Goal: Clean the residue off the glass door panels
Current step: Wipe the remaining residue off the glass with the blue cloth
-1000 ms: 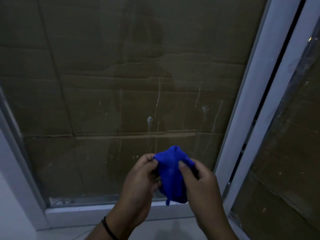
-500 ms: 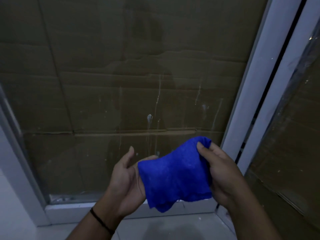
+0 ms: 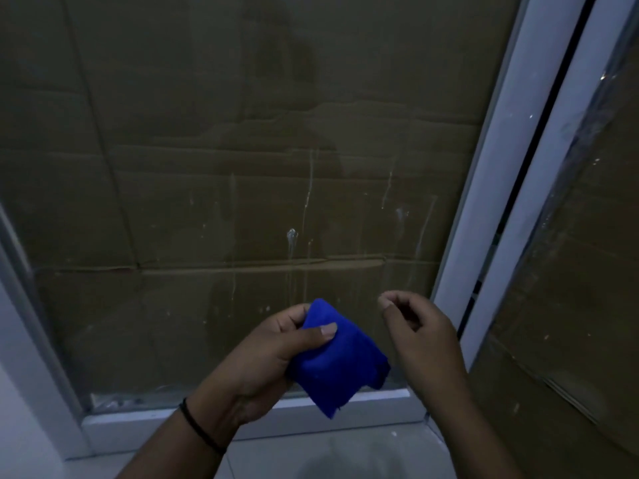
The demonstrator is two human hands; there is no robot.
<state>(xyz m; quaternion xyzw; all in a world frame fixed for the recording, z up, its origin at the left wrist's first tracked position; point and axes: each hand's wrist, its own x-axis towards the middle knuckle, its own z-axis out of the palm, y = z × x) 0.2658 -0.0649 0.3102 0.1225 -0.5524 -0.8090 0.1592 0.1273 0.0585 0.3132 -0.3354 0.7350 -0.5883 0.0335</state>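
Left hand: your left hand (image 3: 273, 350) grips the blue cloth (image 3: 337, 361), thumb laid across its front and fingers curled behind it. A black band (image 3: 200, 428) sits on that wrist.
Right hand: your right hand (image 3: 420, 335) is off the cloth, just to its right, holding nothing; the fingers are loosely curled, with thumb and forefinger tips close together.
Cloth: folded into a small wad, held in front of the lower part of the glass, not touching it as far as you can tell.
Glass panel: the left glass door panel (image 3: 242, 167) fills most of your view, with brown cardboard (image 3: 173, 81) behind it.
Residue: pale vertical streaks and drips (image 3: 292, 240) run down the glass above your hands, thickest toward the centre and right.
Frame: a white frame (image 3: 498, 188) borders the panel on the right; a second panel (image 3: 581, 257) stands beyond it, also backed by cardboard.
Floor: pale tiles (image 3: 311, 458) lie below the bottom rail.
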